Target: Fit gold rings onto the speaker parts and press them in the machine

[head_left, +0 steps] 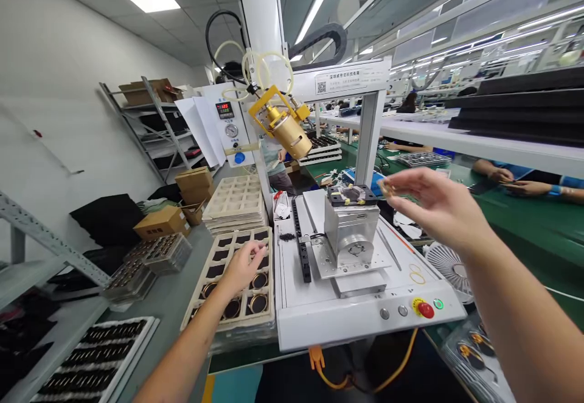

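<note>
My left hand hangs low over a beige compartment tray, fingers curled down at a cell. Round gold-rimmed parts sit in the tray's near cells, and dark pieces fill the far ones. My right hand is raised beside a silver fixture block, pinching a small flat part between finger and thumb. A black clamp plate tops that block, just left of my fingertips. Whether my left fingers grip anything is hidden by the hand.
A white benchtop machine with a red stop button carries a brass dispensing head overhead. Stacked trays, cardboard boxes and a metal shelf rack stand left. A small fan and a co-worker's hands are right.
</note>
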Tool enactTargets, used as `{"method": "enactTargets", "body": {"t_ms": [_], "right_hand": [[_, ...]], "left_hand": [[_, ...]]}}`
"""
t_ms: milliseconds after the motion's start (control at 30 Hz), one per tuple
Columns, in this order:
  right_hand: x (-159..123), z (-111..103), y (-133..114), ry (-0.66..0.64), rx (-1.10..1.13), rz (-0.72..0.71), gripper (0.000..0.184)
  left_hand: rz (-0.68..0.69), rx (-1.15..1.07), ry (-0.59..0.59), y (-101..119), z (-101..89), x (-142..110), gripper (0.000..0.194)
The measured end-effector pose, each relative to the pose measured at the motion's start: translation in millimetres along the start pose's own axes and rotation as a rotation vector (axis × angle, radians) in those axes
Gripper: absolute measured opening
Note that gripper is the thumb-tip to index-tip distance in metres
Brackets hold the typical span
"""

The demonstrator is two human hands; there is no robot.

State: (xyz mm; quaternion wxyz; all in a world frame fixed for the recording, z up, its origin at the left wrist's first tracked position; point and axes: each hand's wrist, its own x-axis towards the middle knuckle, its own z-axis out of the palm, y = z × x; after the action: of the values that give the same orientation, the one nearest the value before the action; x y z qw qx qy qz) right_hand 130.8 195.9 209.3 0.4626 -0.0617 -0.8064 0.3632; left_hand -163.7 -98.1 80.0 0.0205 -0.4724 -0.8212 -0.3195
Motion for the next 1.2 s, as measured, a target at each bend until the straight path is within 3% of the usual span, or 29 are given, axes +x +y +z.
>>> {"method": "enactTargets", "body": {"t_ms": [100,267,367,433,567,733,833,933,1200], "right_hand": [[-53.7,-5.8,-5.2,0.054,0.107,0.095,0.029],[-110.8,-1.4,-0.4,0.001,0.054,0.251,0.036],[-131.9,-0.4,3.0,-0.023,0.037,0.322,0.040],[-147.9,-5.1,6.5,-0.036,0.027,0.371,0.041],[-189.4,-26.0,16.8,-0.001,-0.001,0.473,0.047],[-237.3,-41.6,33.6,0.099,0.035,0.676,0.057],[-252.6,-37.8,53.6,0.132,0.117,0.777,0.060],[-259.8,-29.2,80.4,0.083,0.159,0.852,0.064],[-270.0,4.1,128.5,-0.095,-0.232,0.801,0.099]], "left_hand": [[0.104,-0.161,0.052,42.3,-1.7,20.4,0.034],[0.445,-0.245,0.216,143.5,-0.3,85.9,0.034],[0.506,-0.153,0.169,192.2,8.5,130.7,0.039],[0.507,-0.045,0.074,210.4,14.8,152.7,0.043],[0.565,0.005,-0.128,213.2,18.5,167.0,0.045],[0.661,-0.091,-0.109,189.6,14.0,153.5,0.033],[0.719,-0.060,-0.110,181.7,17.2,145.7,0.028],[0.778,0.015,-0.096,181.6,20.9,142.0,0.053],[0.788,0.116,-0.200,176.5,17.3,140.7,0.079]]}}
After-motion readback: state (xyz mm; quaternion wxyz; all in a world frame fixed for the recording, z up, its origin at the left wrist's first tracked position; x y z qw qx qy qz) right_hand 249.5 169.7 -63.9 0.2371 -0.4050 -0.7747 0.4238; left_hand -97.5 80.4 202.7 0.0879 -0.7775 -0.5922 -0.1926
